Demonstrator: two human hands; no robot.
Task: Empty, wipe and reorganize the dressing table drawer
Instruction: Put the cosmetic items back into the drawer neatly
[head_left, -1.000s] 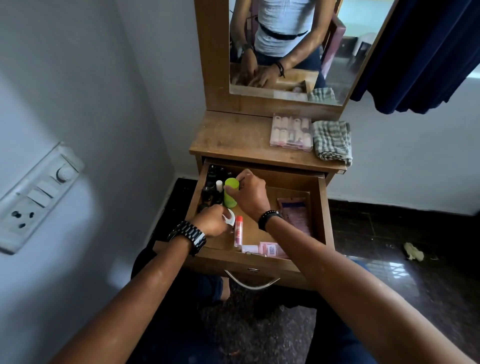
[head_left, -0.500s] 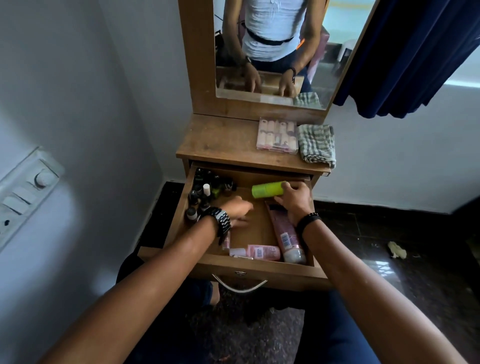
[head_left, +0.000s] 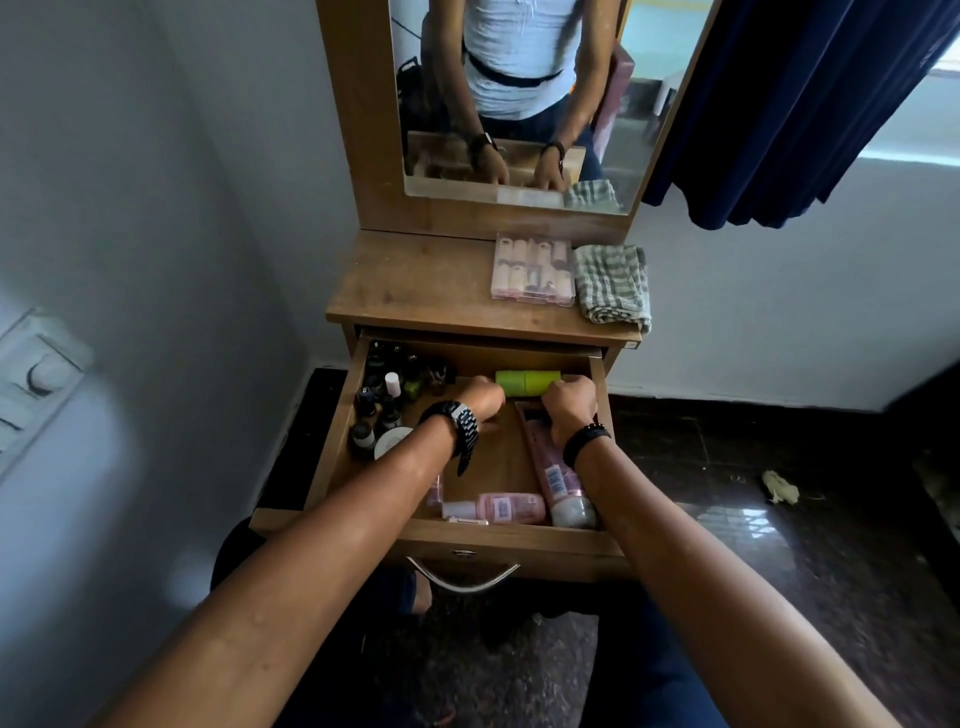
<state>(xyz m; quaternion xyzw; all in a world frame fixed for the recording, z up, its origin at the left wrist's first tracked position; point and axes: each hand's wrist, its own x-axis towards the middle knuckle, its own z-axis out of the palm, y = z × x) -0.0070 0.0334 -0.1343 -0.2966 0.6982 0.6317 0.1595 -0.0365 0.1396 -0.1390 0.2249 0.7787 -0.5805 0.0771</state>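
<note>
The pulled-out wooden drawer (head_left: 470, 543) of the dressing table holds a lime-green cylindrical bottle (head_left: 527, 383) lying on its side along the back wall, at twelve o'clock. The left hand (head_left: 480, 402) meets its left end and the right hand (head_left: 569, 408) its right end, fingers curled; whether either truly grasps the bottle I cannot tell. At nine o'clock in the drawer stands a cluster of small dark bottles (head_left: 376, 402) beside a round white lid (head_left: 390, 441). A long pink tube (head_left: 556, 478) lies along the three o'clock side, partly under the right wrist, and a pink pump bottle (head_left: 493, 508) lies across the front, at six. On the wooden worktop (head_left: 410, 283), a clear case of pale lipsticks (head_left: 532, 275) sits touching a folded green-checked cloth (head_left: 613, 286). A mirror (head_left: 519, 98) rises behind; a navy curtain (head_left: 800, 104) hangs at two o'clock, above dark polished floor (head_left: 779, 519).
</note>
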